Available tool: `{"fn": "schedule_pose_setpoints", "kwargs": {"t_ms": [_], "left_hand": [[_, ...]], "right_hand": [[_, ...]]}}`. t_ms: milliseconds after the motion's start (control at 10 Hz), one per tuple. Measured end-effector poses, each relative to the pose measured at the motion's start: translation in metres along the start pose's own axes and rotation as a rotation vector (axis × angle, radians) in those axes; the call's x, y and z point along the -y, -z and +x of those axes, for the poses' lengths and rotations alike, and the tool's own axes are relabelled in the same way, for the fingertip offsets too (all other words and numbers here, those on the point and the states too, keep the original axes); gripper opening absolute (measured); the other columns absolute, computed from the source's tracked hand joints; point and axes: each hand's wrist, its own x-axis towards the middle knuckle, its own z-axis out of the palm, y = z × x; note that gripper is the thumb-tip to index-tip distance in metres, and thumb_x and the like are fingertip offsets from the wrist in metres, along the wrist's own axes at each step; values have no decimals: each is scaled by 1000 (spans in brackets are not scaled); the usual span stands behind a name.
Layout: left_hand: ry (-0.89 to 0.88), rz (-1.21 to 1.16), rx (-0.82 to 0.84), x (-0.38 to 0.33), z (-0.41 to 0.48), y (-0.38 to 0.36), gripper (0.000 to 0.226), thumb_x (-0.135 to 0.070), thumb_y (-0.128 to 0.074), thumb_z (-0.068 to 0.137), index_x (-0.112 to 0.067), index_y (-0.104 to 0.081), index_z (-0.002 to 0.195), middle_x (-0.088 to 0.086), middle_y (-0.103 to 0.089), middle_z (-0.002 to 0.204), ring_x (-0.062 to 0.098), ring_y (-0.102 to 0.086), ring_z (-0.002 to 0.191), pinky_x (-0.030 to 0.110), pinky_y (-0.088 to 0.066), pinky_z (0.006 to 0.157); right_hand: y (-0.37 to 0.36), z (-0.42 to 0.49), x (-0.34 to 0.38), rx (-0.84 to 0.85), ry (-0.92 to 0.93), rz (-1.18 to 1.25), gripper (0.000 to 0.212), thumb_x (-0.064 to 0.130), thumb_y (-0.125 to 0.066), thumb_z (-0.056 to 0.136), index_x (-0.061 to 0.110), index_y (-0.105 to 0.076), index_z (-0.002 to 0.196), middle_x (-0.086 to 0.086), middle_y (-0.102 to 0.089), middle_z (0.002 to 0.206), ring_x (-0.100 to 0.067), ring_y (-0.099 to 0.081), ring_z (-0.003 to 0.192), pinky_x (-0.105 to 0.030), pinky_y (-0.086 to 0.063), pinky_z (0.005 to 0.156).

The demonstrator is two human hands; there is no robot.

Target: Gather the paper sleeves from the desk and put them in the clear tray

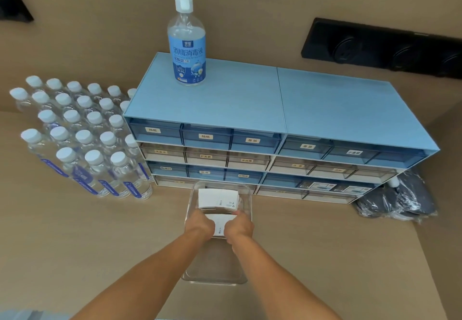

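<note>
A small stack of white paper sleeves (220,223) sits between the two hands over the middle of the clear tray (246,194), pinched from either side: the left hand (201,224) clasps its left edge and the right hand (238,226) its right edge, fingers curled around the paper. Another batch of white sleeves (217,198) already lies in the tray's far end, with small print too fine to read. The tray rests on the tan desk (75,239), its far end just in front of a blue drawer organiser (250,99) whose drawer labels include 抽纸 and 卷纸. On top of it stands a spray bottle (187,45) labelled 酒精消毒液, with 99.9% lower down. To the left stand capped water bottles (82,139); to the right lies a dark plastic-wrapped bundle (400,199).
</note>
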Motion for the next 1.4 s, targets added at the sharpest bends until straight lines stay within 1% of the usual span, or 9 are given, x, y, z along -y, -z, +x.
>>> {"fn": "schedule_pose_setpoints", "kwargs": {"t_ms": [100, 300, 500, 800, 900, 1000, 1200, 1300, 1400], "left_hand": [[10, 22, 4, -2, 4, 0, 38, -7, -49, 86, -7, -56, 124, 15, -64, 125, 32, -62, 114, 32, -51, 90], [27, 75, -20, -2, 8, -4, 34, -2, -53, 85, -4, -58, 119, 17, -65, 122, 33, -63, 112, 34, -52, 86], [5, 251, -23, -4, 12, -3, 37, 0, -56, 86, -2, -58, 123, 15, -64, 125, 29, -62, 117, 31, -52, 91], [-115, 445, -78, -7, 10, 3, 37, 3, -54, 85, -3, -59, 121, 14, -63, 123, 26, -60, 116, 29, -52, 90], [-124, 469, -103, -12, 4, 9, 38, 1, -55, 84, -6, -60, 121, 14, -63, 120, 26, -60, 113, 29, -52, 89], [-109, 482, -122, -16, -3, 13, 38, -3, -57, 85, -7, -59, 123, 13, -64, 120, 25, -62, 111, 28, -52, 89], [-132, 440, -169, -26, -27, 28, 44, -3, -57, 84, -10, -54, 128, 14, -59, 122, 27, -61, 110, 29, -52, 87], [-198, 442, -193, -31, -42, 40, 46, -4, -55, 85, -11, -52, 131, 13, -57, 125, 27, -59, 113, 30, -51, 89], [-293, 487, -168, -36, -63, 55, 38, -9, -53, 88, -12, -54, 126, 11, -60, 121, 26, -62, 109, 33, -51, 85]], "right_hand": [[-1, 0, 5, -10, -16, -58, 48, -2, -45, 83, 15, -57, 127, -12, -59, 126, -32, -61, 110, -41, -59, 88], [-1, 4, 7, -17, -29, -184, 50, 0, -51, 82, 15, -54, 130, -10, -57, 132, -29, -58, 118, -32, -52, 99], [0, 5, 7, -37, 34, -308, 54, -5, -52, 81, 10, -53, 133, -8, -55, 136, -28, -61, 114, -28, -51, 92], [4, 4, 12, -29, 136, -466, 42, -5, -45, 86, 6, -58, 125, -4, -50, 142, -24, -62, 109, -23, -51, 85], [10, 2, 17, -9, 135, -505, 39, -3, -50, 87, 5, -59, 124, -6, -50, 142, -25, -62, 113, -29, -54, 90], [15, -1, 20, 32, 117, -512, 42, 0, -49, 88, 6, -55, 129, -11, -56, 134, -27, -61, 115, -32, -55, 92], [33, -17, 30, 73, 192, -569, 33, 4, -53, 88, 7, -60, 120, -11, -60, 128, -26, -61, 115, -28, -52, 88], [45, -33, 38, 81, 220, -575, 32, 7, -51, 90, 7, -59, 120, -11, -61, 127, -25, -60, 114, -27, -51, 87], [57, -59, 50, 127, 263, -578, 36, 9, -43, 94, 3, -52, 128, -12, -59, 131, -24, -58, 109, -29, -48, 93]]}}
